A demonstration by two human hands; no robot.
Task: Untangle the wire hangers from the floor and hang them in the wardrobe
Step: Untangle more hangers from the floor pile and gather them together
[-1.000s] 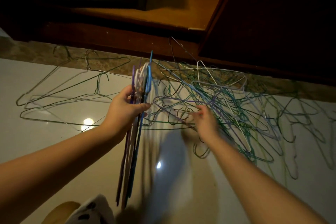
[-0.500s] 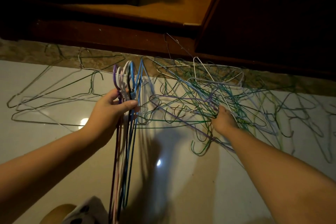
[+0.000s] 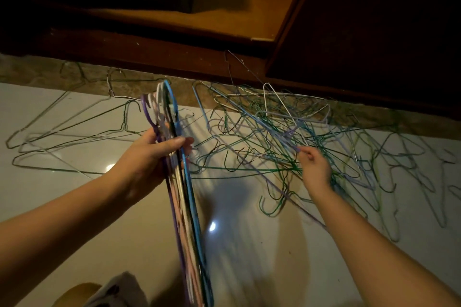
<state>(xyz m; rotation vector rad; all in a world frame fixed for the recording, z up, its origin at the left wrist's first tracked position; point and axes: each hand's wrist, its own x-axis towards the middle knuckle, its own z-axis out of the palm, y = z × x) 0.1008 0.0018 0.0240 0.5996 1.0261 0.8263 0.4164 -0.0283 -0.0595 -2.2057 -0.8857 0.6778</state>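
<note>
The tangled hangers (image 3: pixel 274 127) are made of thin wire with a smooth coloured coating, as is the bundle of hangers (image 3: pixel 185 194). The floor (image 3: pixel 50 182) is laid in glossy pale tile, in which light is mirrored. The wardrobe (image 3: pixel 174 57) is built of dark, matt wood; the threshold strip (image 3: pixel 37 70) looks rough and mottled.

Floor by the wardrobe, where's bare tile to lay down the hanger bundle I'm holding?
There is bare tile near you, between your forearms, bordered by the bundle in your left hand and the tangle. Crowded: that tangle around your right hand, and the loose hangers far left.
</note>
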